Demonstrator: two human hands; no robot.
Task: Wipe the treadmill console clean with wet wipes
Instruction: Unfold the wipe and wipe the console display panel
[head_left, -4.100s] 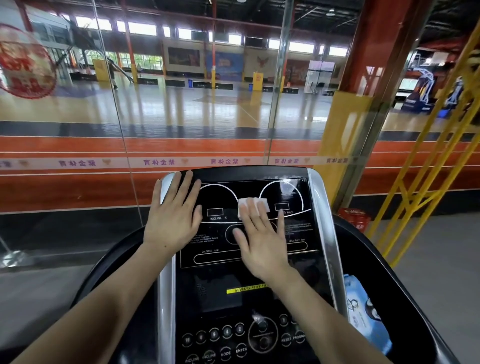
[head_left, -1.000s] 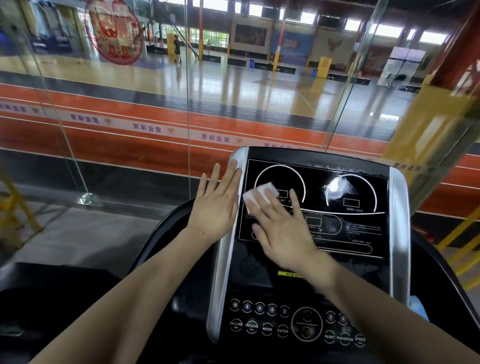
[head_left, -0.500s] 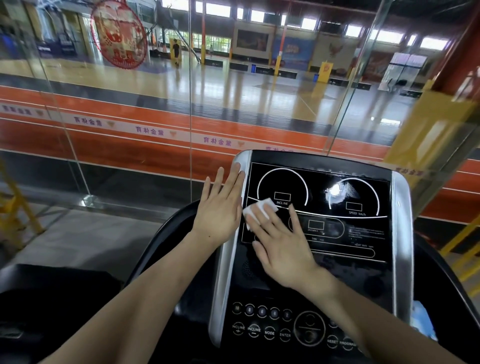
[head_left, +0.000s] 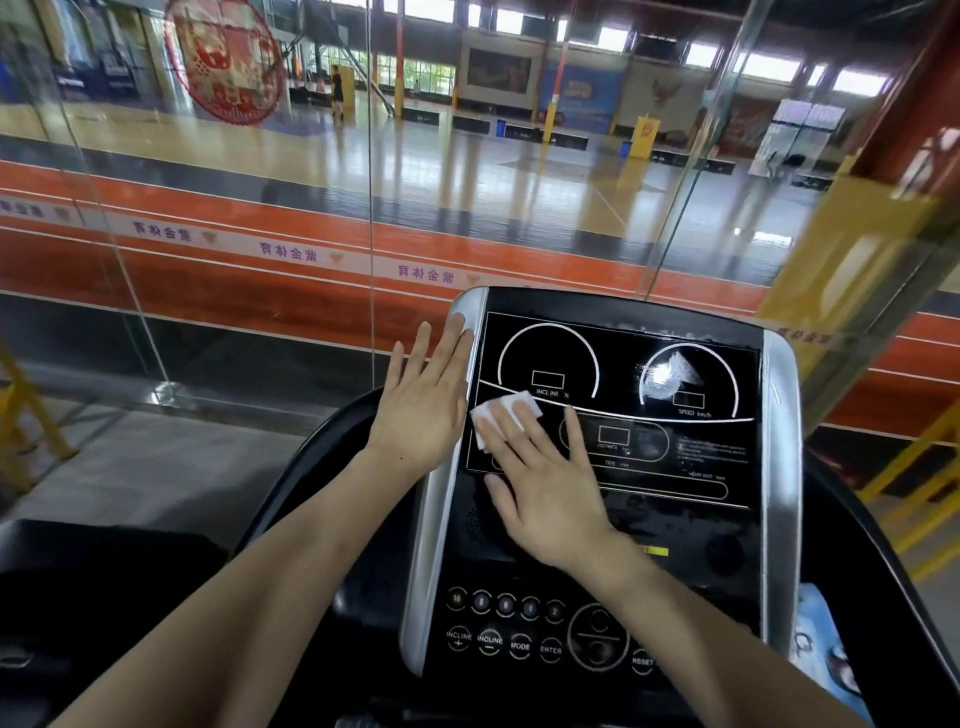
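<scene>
Currently, the treadmill console (head_left: 613, 467) occupies the lower centre-right of the frame, a black panel between two silver side rails. The right hand (head_left: 540, 488) lies flat on the left portion of the black display, fingers straight and spread, pressing the white wet wipe (head_left: 511, 410) against the surface. The wipe sits under the fingertips, just below the "INCLINE" dial marking, with its upper and left edges protruding beyond the fingers. The left hand (head_left: 423, 405) rests flat on the left silver rail (head_left: 441, 519), fingers extended and held together, gripping nothing; it lies just beside the wipe, to its left. A pale smear (head_left: 670, 374) shows on the "SPEED" dial at the upper right of the display. The button cluster (head_left: 519, 634) (INCLINE, MODE, ENTER) lies at the lower part of the console, below the right wrist. A blue-and-white packet (head_left: 821, 654) lies at the lower right of the frame, beside the right rail. Glass panels (head_left: 260, 208) and a sports hall fill the upper frame.
</scene>
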